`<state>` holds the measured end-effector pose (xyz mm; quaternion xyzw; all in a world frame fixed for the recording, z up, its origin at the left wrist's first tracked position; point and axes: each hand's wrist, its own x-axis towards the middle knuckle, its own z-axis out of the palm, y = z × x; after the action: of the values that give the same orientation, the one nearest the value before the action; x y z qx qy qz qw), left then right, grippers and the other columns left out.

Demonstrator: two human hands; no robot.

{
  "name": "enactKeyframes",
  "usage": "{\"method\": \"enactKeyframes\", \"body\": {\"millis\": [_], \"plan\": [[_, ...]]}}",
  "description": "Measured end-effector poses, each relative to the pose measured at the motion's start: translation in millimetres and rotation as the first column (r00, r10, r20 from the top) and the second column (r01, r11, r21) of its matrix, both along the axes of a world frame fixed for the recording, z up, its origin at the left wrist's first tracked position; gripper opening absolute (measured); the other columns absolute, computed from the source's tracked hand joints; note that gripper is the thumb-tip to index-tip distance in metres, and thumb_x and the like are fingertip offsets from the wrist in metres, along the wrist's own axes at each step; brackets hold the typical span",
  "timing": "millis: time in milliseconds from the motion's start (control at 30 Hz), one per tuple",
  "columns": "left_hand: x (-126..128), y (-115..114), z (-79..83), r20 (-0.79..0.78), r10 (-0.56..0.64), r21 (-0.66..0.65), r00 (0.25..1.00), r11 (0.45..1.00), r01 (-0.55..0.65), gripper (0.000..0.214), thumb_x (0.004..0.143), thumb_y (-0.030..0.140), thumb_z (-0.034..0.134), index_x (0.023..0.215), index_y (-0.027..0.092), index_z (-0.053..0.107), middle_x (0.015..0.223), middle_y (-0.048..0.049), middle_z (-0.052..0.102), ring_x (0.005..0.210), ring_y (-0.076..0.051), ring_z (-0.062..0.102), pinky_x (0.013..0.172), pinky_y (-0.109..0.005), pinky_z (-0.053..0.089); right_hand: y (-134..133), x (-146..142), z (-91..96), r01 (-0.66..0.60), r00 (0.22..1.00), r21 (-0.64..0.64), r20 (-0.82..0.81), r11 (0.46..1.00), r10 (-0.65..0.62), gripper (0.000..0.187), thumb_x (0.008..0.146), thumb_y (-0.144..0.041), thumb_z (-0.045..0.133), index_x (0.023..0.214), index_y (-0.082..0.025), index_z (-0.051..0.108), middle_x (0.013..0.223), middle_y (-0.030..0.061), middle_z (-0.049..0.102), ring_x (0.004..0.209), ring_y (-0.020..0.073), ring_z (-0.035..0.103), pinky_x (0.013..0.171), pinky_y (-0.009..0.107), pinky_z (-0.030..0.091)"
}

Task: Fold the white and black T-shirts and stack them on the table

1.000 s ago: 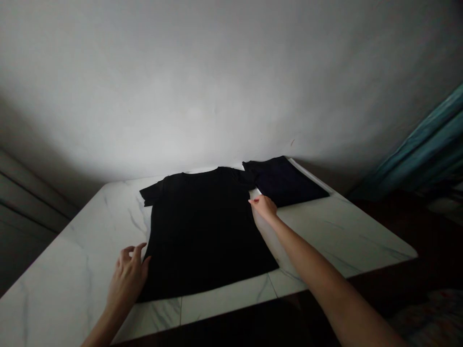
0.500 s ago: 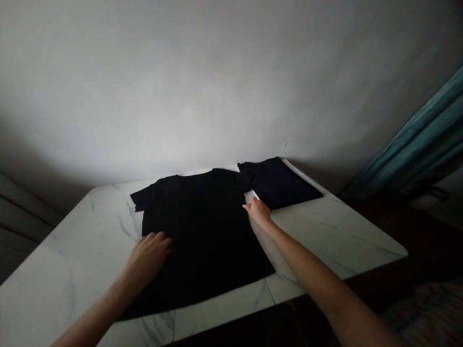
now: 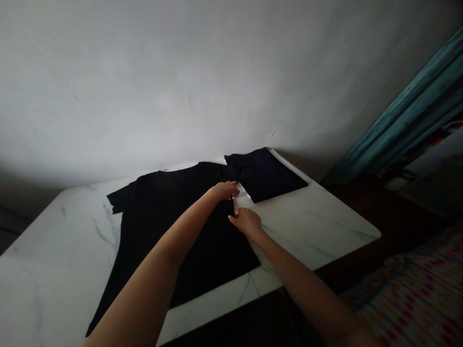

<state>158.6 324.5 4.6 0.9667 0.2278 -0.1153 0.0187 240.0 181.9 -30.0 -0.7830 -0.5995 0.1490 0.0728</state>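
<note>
A black T-shirt lies spread flat, its neckline toward the wall and its hem near the table's front edge. My left hand reaches across the shirt to its right side, just below the right sleeve, with fingers curled at the edge. Slightly nearer to me, my right hand pinches the same side edge between thumb and fingers. Behind both hands, a folded dark garment rests on the table, touching or overlapped by the shirt's right sleeve.
The white marbled table stands against a pale wall. A teal curtain hangs at the right. Patterned multicoloured fabric shows at the lower right, beside the table.
My left hand has moved from the shirt's left side across to its right edge. My right hand has shifted slightly down that edge. The camera view has turned a little right.
</note>
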Motion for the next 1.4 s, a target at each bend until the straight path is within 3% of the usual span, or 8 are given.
{"method": "enactKeyframes", "body": {"millis": [233,467,633,800,933,1067,1267,1400], "plan": [[-1.4,-4.5,-15.9,0.133,0.111,-0.085,0.985,0.991,-0.101,0.025,0.086,0.008,0.046,0.096,0.019,0.066,0.108,-0.0067,0.059,0.092,-0.017,0.059,0.075,-0.025,0.045,-30.6,8.4,1.6,-0.063,0.998,-0.040,0.021,0.997,0.064,0.032,0.088,-0.049,0.058,0.082,-0.021,0.073,0.090,0.0090,0.075,0.089,0.0253,0.070,0.067,0.028,0.046],[-11.9,-25.1,-40.7,0.362,0.151,-0.027,0.920,0.988,-0.152,0.033,0.089,0.010,0.042,0.106,0.025,0.066,0.114,-0.0054,0.059,0.105,-0.020,0.053,0.090,-0.031,0.044,-62.1,20.6,-5.2,-0.044,0.996,-0.001,0.075,0.999,0.044,0.037,0.092,-0.049,0.054,0.076,-0.022,0.073,0.081,0.0073,0.074,0.079,0.0221,0.070,0.062,0.027,0.044],[-17.4,-25.6,-26.5,0.220,0.078,-0.169,0.972,0.985,-0.040,0.019,0.085,0.025,0.060,0.103,0.026,0.067,0.123,-0.0058,0.052,0.117,-0.025,0.045,0.099,-0.042,0.040,-77.6,15.0,-2.2,-0.026,0.997,0.008,0.075,1.000,0.026,0.030,0.090,-0.046,0.058,0.079,-0.022,0.072,0.082,0.0061,0.073,0.079,0.0211,0.069,0.062,0.026,0.042],[-12.3,-21.8,-12.1,0.072,0.029,-0.193,0.997,0.981,-0.015,0.015,0.082,0.022,0.064,0.095,0.025,0.070,0.121,-0.0063,0.052,0.119,-0.026,0.045,0.098,-0.043,0.038,-86.1,17.2,8.7,-0.070,0.998,-0.099,0.004,0.993,0.070,0.031,0.085,-0.050,0.063,0.077,-0.021,0.072,0.079,0.0051,0.073,0.079,0.0214,0.068,0.060,0.026,0.039],[-7.5,-23.3,-15.9,0.042,0.057,-0.195,0.997,0.980,-0.048,0.015,0.087,0.018,0.056,0.096,0.021,0.068,0.115,-0.0067,0.056,0.109,-0.023,0.052,0.091,-0.035,0.043,-89.2,28.3,15.2,-0.168,0.985,-0.161,-0.072,0.972,0.159,0.028,0.084,-0.045,0.066,0.071,-0.020,0.071,0.075,0.0036,0.072,0.076,0.0194,0.067,0.058,0.025,0.035],[-7.3,-32.2,-31.0,0.177,0.113,-0.183,0.978,0.980,-0.080,0.017,0.092,0.019,0.048,0.098,0.020,0.065,0.110,-0.0061,0.060,0.107,-0.021,0.054,0.091,-0.034,0.043,-89.8,33.1,18.1,-0.230,0.973,-0.199,-0.046,0.953,0.225,0.032,0.085,-0.047,0.065,0.068,-0.020,0.070,0.072,0.0042,0.071,0.073,0.0200,0.066,0.058,0.026,0.036],[-25.2,-47.4,-52.2,0.517,0.253,-0.177,0.818,0.966,-0.187,0.019,0.090,0.017,0.052,0.106,0.022,0.061,0.115,-0.0051,0.061,0.109,-0.020,0.054,0.094,-0.035,0.044,-63.3,10.1,16.4,-0.215,0.962,0.075,0.185,0.974,0.198,0.029,0.098,-0.032,0.046,0.106,-0.013,0.066,0.108,0.0149,0.068,0.100,0.0253,0.064,0.081,0.031,0.046],[-58.3,-45.7,-52.6,0.666,0.400,-0.106,0.630,0.887,-0.450,0.037,0.088,0.008,0.043,0.120,0.022,0.057,0.124,-0.0060,0.061,0.117,-0.019,0.053,0.100,-0.037,0.042,-16.5,-19.4,1.1,-0.290,0.951,0.215,0.178,0.933,0.254,0.041,0.096,-0.021,0.043,0.133,-0.005,0.052,0.139,0.0223,0.051,0.127,0.0295,0.049,0.102,0.039,0.039]]}}
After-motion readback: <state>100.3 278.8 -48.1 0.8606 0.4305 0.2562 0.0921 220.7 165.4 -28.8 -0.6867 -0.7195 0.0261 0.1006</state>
